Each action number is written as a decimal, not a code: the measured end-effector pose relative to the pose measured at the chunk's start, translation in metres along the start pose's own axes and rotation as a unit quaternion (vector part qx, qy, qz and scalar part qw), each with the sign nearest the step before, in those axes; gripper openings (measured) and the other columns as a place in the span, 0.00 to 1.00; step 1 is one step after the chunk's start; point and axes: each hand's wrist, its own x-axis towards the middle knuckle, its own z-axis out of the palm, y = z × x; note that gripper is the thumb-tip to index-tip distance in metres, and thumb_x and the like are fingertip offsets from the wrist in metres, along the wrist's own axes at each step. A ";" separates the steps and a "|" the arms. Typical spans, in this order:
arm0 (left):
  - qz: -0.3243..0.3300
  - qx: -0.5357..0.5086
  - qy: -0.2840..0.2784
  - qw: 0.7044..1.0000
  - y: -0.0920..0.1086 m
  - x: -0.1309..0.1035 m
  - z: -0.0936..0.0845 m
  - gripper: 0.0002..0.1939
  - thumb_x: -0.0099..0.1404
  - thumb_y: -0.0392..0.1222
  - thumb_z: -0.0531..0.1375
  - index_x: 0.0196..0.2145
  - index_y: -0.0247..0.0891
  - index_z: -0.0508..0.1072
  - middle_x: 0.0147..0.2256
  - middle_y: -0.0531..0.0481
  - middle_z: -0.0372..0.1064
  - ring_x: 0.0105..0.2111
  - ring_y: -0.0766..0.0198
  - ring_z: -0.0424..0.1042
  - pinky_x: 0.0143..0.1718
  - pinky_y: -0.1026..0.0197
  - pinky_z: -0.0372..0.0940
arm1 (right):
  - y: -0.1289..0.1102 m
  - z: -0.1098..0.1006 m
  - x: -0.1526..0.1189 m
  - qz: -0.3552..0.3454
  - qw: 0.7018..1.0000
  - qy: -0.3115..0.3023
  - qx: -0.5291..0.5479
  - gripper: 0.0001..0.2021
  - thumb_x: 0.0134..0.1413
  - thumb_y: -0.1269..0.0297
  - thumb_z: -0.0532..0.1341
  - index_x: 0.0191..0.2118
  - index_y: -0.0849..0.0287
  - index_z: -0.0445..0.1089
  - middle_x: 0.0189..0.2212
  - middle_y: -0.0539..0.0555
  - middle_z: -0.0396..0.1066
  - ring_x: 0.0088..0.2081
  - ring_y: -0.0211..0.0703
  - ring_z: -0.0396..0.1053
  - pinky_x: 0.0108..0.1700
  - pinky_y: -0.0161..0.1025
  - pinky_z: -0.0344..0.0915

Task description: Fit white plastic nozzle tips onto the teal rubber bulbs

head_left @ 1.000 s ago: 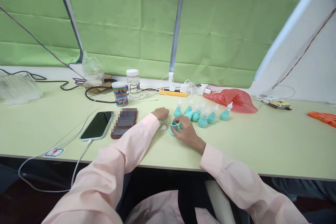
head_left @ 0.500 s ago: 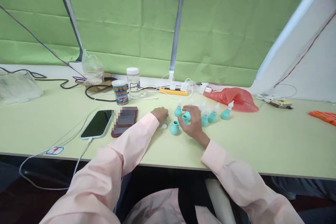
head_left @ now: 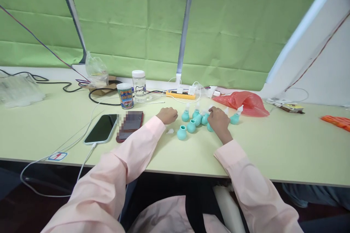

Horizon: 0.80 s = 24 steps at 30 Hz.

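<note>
My left hand (head_left: 167, 115) rests curled on the table, left of the teal squeeze bulbs; whatever its fingers hold, if anything, is hidden. A small whitish clear piece (head_left: 170, 131) lies just below it. My right hand (head_left: 220, 121) is among the bulbs on the right, its fingers bent together beside a translucent tip; what they grip is hidden. Two tipless bulbs, a front bulb (head_left: 181, 133) and a second bulb (head_left: 191, 126), stand with open necks. Another bulb (head_left: 198, 119) lies tilted behind them. Pointed clear nozzles top others, including the left bulb (head_left: 185, 115) and far-right bulb (head_left: 234, 118).
A red plastic bag (head_left: 243, 102) lies behind the bulbs, near a yellow power strip (head_left: 180, 95). To the left are a white phone (head_left: 101, 129) on a cable, a dark red phone (head_left: 129, 126), a printed can (head_left: 125, 96) and a clear jar (head_left: 139, 86).
My right hand has moved right, off the open-necked bulbs to those farther right. One open-necked bulb and the tilted bulb now show uncovered. My left hand has shifted slightly.
</note>
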 end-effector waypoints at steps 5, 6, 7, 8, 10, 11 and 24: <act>-0.037 -0.015 0.140 0.989 0.002 -0.004 -0.014 0.19 0.61 0.44 0.40 0.35 0.36 0.68 0.31 0.43 0.67 0.33 0.57 0.67 0.29 0.58 0.58 | 0.002 -0.004 0.002 -0.006 0.997 0.067 0.033 0.12 0.46 0.74 0.47 0.35 0.58 0.64 0.31 0.56 0.64 0.29 0.42 0.62 0.25 0.35 0.49; -0.040 -0.031 0.179 0.983 0.004 -0.006 -0.016 0.19 0.61 0.44 0.40 0.35 0.36 0.67 0.30 0.44 0.68 0.32 0.57 0.67 0.28 0.59 0.58 | 0.002 -0.004 0.002 -0.023 0.992 0.105 0.064 0.12 0.46 0.74 0.47 0.35 0.58 0.64 0.31 0.56 0.63 0.28 0.41 0.61 0.25 0.35 0.50; -0.038 -0.050 0.217 0.974 0.007 -0.010 -0.017 0.18 0.61 0.43 0.40 0.35 0.37 0.67 0.30 0.45 0.68 0.32 0.58 0.67 0.28 0.60 0.58 | 0.001 -0.005 0.002 -0.052 0.982 0.145 0.109 0.12 0.47 0.74 0.46 0.34 0.59 0.63 0.31 0.56 0.63 0.28 0.40 0.61 0.25 0.35 0.51; -0.030 -0.072 0.253 0.964 0.011 -0.014 -0.019 0.17 0.61 0.43 0.41 0.36 0.37 0.67 0.30 0.46 0.68 0.32 0.60 0.67 0.28 0.60 0.59 | 0.000 -0.005 0.000 -0.087 0.965 0.182 0.166 0.11 0.47 0.74 0.45 0.33 0.59 0.63 0.30 0.55 0.62 0.28 0.39 0.61 0.26 0.35 0.52; 0.006 -0.118 0.325 0.938 0.021 -0.024 -0.019 0.16 0.61 0.43 0.42 0.36 0.36 0.66 0.30 0.46 0.68 0.33 0.62 0.67 0.30 0.62 0.59 | -0.008 -0.006 -0.007 -0.151 0.911 0.230 0.308 0.09 0.49 0.73 0.45 0.31 0.59 0.61 0.24 0.51 0.60 0.25 0.36 0.60 0.26 0.34 0.54; 0.034 -0.143 0.353 0.924 0.027 -0.030 -0.019 0.15 0.60 0.44 0.43 0.37 0.36 0.65 0.31 0.46 0.68 0.33 0.64 0.66 0.32 0.63 0.59 | -0.015 -0.007 -0.013 -0.166 0.875 0.239 0.386 0.08 0.50 0.72 0.44 0.29 0.59 0.59 0.21 0.49 0.57 0.22 0.35 0.58 0.25 0.34 0.54; 0.112 -0.346 0.235 0.901 0.082 -0.063 -0.014 0.14 0.57 0.51 0.47 0.34 0.37 0.57 0.23 0.54 0.62 0.20 0.69 0.62 0.21 0.67 0.55 | -0.066 -0.019 -0.067 -0.017 0.640 0.088 0.763 0.04 0.45 0.72 0.49 0.25 0.57 0.51 0.21 0.44 0.53 0.22 0.31 0.56 0.27 0.33 0.56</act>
